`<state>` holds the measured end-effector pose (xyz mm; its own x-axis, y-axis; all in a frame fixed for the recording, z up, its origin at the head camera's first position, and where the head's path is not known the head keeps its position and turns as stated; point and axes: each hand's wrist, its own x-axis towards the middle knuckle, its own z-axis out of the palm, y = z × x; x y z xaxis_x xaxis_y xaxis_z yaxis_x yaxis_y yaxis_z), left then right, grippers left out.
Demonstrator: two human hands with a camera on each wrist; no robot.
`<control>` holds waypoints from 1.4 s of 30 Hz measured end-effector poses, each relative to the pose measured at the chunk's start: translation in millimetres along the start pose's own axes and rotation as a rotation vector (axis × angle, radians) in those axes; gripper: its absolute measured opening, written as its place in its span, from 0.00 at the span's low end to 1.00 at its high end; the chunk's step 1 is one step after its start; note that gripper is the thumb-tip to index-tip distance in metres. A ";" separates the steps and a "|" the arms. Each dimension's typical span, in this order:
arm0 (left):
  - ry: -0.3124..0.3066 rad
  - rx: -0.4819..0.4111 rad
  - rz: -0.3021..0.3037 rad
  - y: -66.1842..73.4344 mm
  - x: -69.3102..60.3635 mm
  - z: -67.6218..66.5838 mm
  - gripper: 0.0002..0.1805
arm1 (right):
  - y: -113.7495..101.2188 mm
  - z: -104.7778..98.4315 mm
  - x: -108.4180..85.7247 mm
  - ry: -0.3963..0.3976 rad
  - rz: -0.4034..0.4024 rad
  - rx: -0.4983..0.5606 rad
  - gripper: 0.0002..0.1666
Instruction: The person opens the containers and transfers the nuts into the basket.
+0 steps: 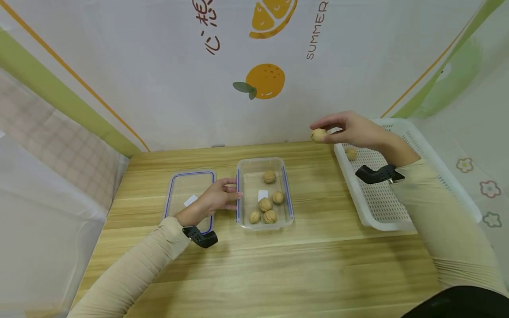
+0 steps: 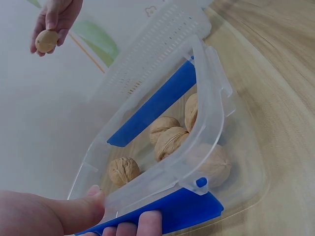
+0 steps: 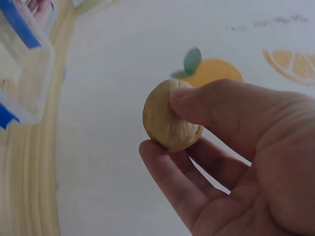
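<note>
A walnut (image 1: 318, 135) is pinched between the thumb and fingers of my right hand (image 1: 350, 128), raised above the left rim of a white basket (image 1: 370, 216). In the right wrist view the thumb presses on the top of this walnut (image 3: 170, 118). My left hand (image 1: 218, 195) grips the left wall of a clear plastic box (image 1: 248, 172). Its thumb lies at the rim and its fingers rest on the blue clasp (image 2: 189, 214), as the left wrist view shows. Several walnuts (image 1: 269, 177) lie inside the box, most of them at the near end.
A clear lid with a blue seal (image 1: 175, 187) lies left of the box, partly under my left forearm. Another walnut (image 1: 351, 153) sits in the basket, whose right part my right arm partly covers. A printed curtain (image 1: 179, 101) hangs behind the wooden table (image 1: 254, 274).
</note>
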<state>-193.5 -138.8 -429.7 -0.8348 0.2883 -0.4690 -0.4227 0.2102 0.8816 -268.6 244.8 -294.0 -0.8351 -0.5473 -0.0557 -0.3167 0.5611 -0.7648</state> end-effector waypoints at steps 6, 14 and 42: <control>0.000 -0.002 0.003 -0.5 0.5 0.3 0.33 | 18.5 -20.9 -15.9 0.067 0.056 0.014 0.25; 0.004 0.001 -0.005 -1.3 1.0 -0.8 0.33 | 47.6 -44.1 -32.7 0.107 0.192 0.009 0.28; 0.012 -0.005 0.001 -1.8 1.8 0.1 0.32 | 152.4 -49.6 -49.3 0.189 0.378 0.088 0.41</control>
<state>-194.2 -138.5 -432.2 -0.8392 0.2774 -0.4678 -0.4238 0.2054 0.8821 -298.0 388.1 -376.0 -0.9555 -0.1851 -0.2298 0.0599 0.6410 -0.7652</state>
